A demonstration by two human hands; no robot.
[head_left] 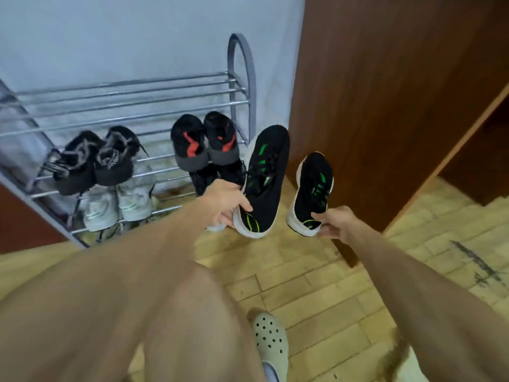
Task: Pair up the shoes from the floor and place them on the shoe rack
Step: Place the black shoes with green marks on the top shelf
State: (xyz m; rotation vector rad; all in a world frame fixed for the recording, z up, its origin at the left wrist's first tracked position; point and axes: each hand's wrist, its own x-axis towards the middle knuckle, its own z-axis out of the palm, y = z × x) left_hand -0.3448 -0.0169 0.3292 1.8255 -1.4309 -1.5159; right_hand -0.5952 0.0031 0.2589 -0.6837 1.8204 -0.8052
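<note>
Green-striped pair held, near shoe rack (239,86)
Left hand (224,201) grips left sneaker (265,180), right hand (334,220) pinches right sneaker (312,191); heels held, toes far, likely for racking

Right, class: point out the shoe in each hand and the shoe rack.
Left-hand shoe (265,183): head view, black upper by laces.
Right-hand shoe (314,186): head view, black upper by laces.
Shoe rack (242,78): head view, grey end hoop.

Both arms (118,260) are bare, without sleeves. One foot wears a pale clog (271,340) with round holes.
</note>
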